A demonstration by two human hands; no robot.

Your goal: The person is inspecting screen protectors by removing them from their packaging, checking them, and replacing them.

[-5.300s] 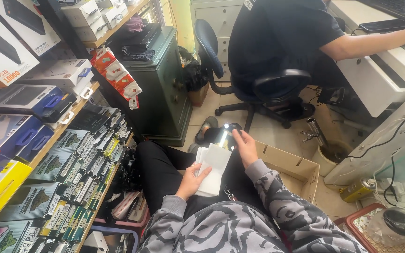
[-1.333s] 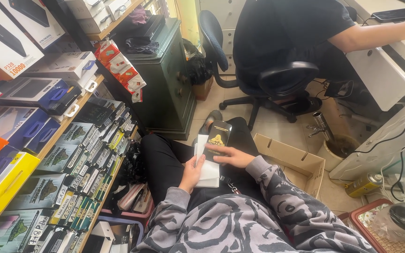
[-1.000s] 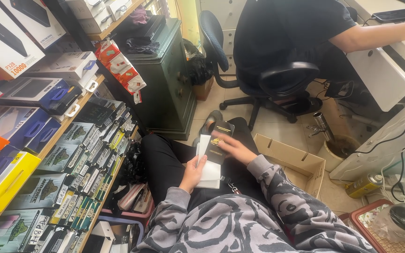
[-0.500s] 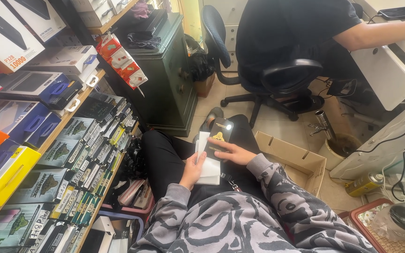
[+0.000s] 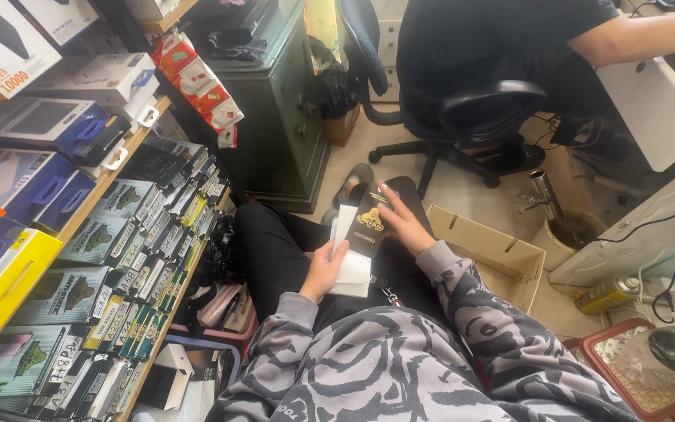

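Seated view, near to far. The left hand (image 5: 323, 273) is closed around a stack of white flat packets (image 5: 351, 262) resting on the lap, thumb on top; the right hand (image 5: 405, 227) clasps a black flat package with gold print (image 5: 369, 221), held upright just above and touching the stack. The step appears to be sorting or checking packets one at a time; it is best done with the stack kept squared against the thigh and the black package held by its edges so that its face stays readable. Left of the left hand, shelves (image 5: 80, 215) carry rows of slim green-and-black packages with white labels (image 5: 103, 258), then blue boxes (image 5: 37, 184), a yellow box (image 5: 1, 277) and white boxes (image 5: 95, 74). Right of the right hand lies an open cardboard box (image 5: 486, 250). Farther off, red-and-white packets (image 5: 197, 82) hang by a dark green cabinet (image 5: 283, 117), and another person sits on a swivel chair (image 5: 478, 117).
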